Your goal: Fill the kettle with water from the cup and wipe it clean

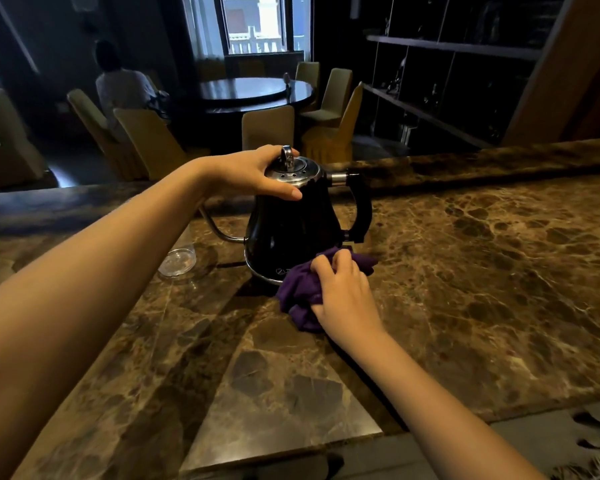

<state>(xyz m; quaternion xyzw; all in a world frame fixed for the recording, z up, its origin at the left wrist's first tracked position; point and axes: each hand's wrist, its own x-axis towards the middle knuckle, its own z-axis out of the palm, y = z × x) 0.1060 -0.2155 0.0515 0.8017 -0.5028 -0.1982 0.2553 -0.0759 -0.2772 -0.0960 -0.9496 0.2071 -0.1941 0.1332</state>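
Note:
A black kettle (pixel 288 230) with a chrome lid, a thin curved spout on its left and a black handle on its right stands upright on the brown marble counter (pixel 482 271). My left hand (pixel 253 174) grips its top at the lid's edge. My right hand (pixel 343 296) holds a bunched purple cloth (pixel 297 292) pressed against the kettle's lower right side near the base. A clear plastic cup (pixel 178 261) stands left of the kettle, below the spout; whether it holds water I cannot tell.
The counter's raised back ledge (pixel 465 164) runs behind the kettle. Beyond it are a round dark dining table (pixel 257 91), several covered chairs, a seated person at the left and dark shelves at the right. The counter's near edge drops off at the bottom right.

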